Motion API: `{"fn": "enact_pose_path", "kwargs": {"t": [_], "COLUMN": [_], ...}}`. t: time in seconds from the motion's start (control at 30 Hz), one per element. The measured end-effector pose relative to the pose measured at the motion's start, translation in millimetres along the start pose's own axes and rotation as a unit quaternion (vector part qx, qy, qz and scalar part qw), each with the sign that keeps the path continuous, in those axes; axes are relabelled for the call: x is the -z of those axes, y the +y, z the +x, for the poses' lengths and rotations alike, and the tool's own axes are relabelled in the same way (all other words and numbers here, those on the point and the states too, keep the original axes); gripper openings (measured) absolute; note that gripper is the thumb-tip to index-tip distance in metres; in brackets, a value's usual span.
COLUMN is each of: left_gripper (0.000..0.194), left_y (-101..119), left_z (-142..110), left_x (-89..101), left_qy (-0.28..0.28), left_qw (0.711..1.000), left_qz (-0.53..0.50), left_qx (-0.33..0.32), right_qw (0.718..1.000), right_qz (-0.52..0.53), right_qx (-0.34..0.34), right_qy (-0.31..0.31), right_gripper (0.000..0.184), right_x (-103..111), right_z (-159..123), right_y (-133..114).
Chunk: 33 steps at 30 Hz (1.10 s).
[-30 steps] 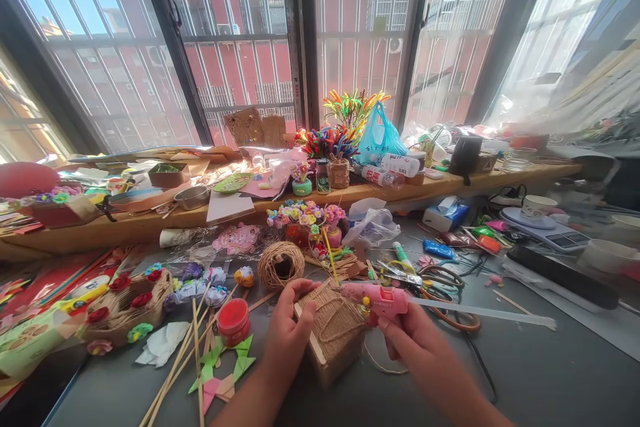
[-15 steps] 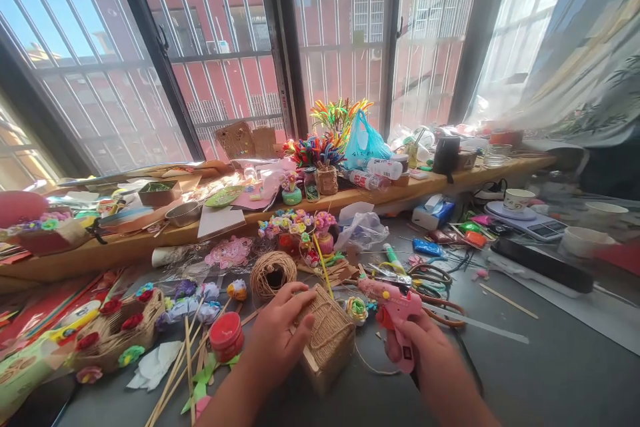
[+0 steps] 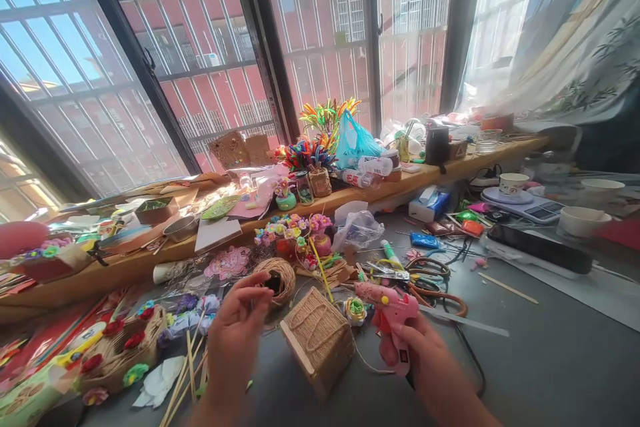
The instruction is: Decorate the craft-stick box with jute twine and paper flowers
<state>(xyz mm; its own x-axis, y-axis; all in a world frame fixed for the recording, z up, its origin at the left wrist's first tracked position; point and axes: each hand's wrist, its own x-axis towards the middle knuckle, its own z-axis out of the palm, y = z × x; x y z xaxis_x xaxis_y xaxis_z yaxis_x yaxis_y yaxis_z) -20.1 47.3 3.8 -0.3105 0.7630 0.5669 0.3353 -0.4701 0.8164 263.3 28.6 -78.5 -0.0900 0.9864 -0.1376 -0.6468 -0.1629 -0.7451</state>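
Observation:
A pink hot glue gun is gripped in my right hand, its nozzle pointing left and a clear glue stick out of its back. My left hand is raised, thumb and fingertips pinched together; whether something thin is between them cannot be made out. Between my hands a box wrapped in twine stands on the table, untouched, with a loop of cord on its upper face. A loose strand trails from its right side toward the glue gun. Behind my left fingertips lies a ball of twine.
Wooden sticks and a twine basket with flowers lie at left. A rolled paper flower is behind the box. Scissors, a black phone and a kitchen scale are at right. A crowded wooden ledge runs below the window.
My left hand has lifted off the twine-wrapped box, moved left and closed into a pinch. My right hand still holds the glue gun in much the same place. The view has shifted slightly.

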Motion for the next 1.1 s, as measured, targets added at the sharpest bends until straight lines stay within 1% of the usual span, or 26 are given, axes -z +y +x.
{"fn": "enact_pose_path", "kwargs": {"t": [0.07, 0.1, 0.17, 0.27, 0.37, 0.5, 0.63, 0.7, 0.73, 0.8, 0.83, 0.87, 0.9, 0.93, 0.97, 1.0, 1.03, 1.07, 1.1], "left_gripper": [0.027, 0.031, 0.041, 0.046, 0.041, 0.033, 0.033, 0.04, 0.048, 0.065, 0.069, 0.067, 0.059, 0.049, 0.047, 0.053, 0.054, 0.046, 0.039], "left_y": [0.8, 0.1, -3.0, -8.7, -11.3, -12.2, -12.9, -12.3, -11.7, -10.7, -10.2, -9.8, -9.1, -8.1, -6.6, -4.6, -2.2, 0.5, 3.2], "left_z": [15.5, 24.0, 41.2, 60.9, 64.7, 47.8, 32.5, 30.6, 30.7, 31.2, 31.1, 30.3, 28.7, 26.3, 23.2, 19.7, 16.1, 12.7, 9.9], "left_x": [12.0, 19.0, 34.0, 55.8, 73.8, 92.7, 109.2, 116.1, 118.8, 121.3, 120.4, 117.5, 112.5, 105.1, 95.6, 84.4, 72.0, 59.1, 46.4], "left_qy": [0.084, 0.122, 0.193, 0.248, 0.273, 0.286, 0.284, 0.275, 0.27, 0.255, 0.248, 0.242, 0.229, 0.203, 0.163, 0.091, 0.007, -0.086, -0.164], "left_qw": [0.994, 0.986, 0.956, 0.925, 0.911, 0.904, 0.902, 0.902, 0.903, 0.914, 0.921, 0.928, 0.937, 0.948, 0.961, 0.978, 0.99, 0.99, 0.978], "left_qz": [-0.059, -0.101, -0.201, -0.263, -0.279, -0.274, -0.264, -0.273, -0.279, -0.27, -0.256, -0.241, -0.221, -0.194, -0.165, -0.111, -0.038, 0.039, 0.109], "left_qx": [0.027, 0.046, 0.089, 0.119, 0.136, 0.162, 0.192, 0.192, 0.186, 0.166, 0.155, 0.149, 0.147, 0.148, 0.152, 0.148, 0.133, 0.107, 0.064], "right_qw": [1.0, 0.999, 0.997, 0.992, 0.99, 0.991, 0.987, 0.983, 0.98, 0.971, 0.966, 0.962, 0.96, 0.96, 0.962, 0.967, 0.972, 0.977, 0.981], "right_qz": [0.018, 0.034, 0.074, 0.125, 0.137, 0.136, 0.16, 0.178, 0.193, 0.232, 0.254, 0.271, 0.28, 0.28, 0.271, 0.256, 0.236, 0.214, 0.194], "right_qx": [0.008, 0.009, 0.005, -0.004, -0.009, -0.009, -0.019, -0.023, -0.025, -0.02, -0.012, -0.003, 0.005, 0.012, 0.011, 0.004, -0.007, -0.017, -0.028], "right_qy": [-0.003, -0.005, -0.016, -0.018, -0.004, 0.006, -0.017, -0.034, -0.041, -0.046, -0.041, -0.033, -0.025, -0.016, -0.011, -0.008, -0.007, -0.006, -0.006], "right_gripper": [0.035, 0.032, 0.026, 0.02, 0.017, 0.018, 0.024, 0.025, 0.025, 0.023, 0.024, 0.025, 0.027, 0.03, 0.033, 0.034, 0.035, 0.036, 0.037], "right_x": [-3.7, -5.2, -6.0, -1.1, 5.5, 6.2, 6.0, 11.0, 14.8, 22.6, 25.7, 27.8, 28.6, 28.3, 27.3, 26.2, 25.5, 25.6, 26.7], "right_z": [-4.2, -6.0, -8.3, -8.6, -7.9, -8.4, -9.9, -10.4, -10.3, -9.4, -8.5, -7.4, -6.3, -5.1, -4.0, -3.0, -1.9, -0.9, 0.3], "right_y": [-6.3, -10.1, -17.8, -26.9, -31.4, -31.5, -31.4, -34.3, -36.7, -42.3, -44.7, -46.4, -46.8, -45.8, -43.5, -39.9, -35.6, -31.0, -26.7]}}
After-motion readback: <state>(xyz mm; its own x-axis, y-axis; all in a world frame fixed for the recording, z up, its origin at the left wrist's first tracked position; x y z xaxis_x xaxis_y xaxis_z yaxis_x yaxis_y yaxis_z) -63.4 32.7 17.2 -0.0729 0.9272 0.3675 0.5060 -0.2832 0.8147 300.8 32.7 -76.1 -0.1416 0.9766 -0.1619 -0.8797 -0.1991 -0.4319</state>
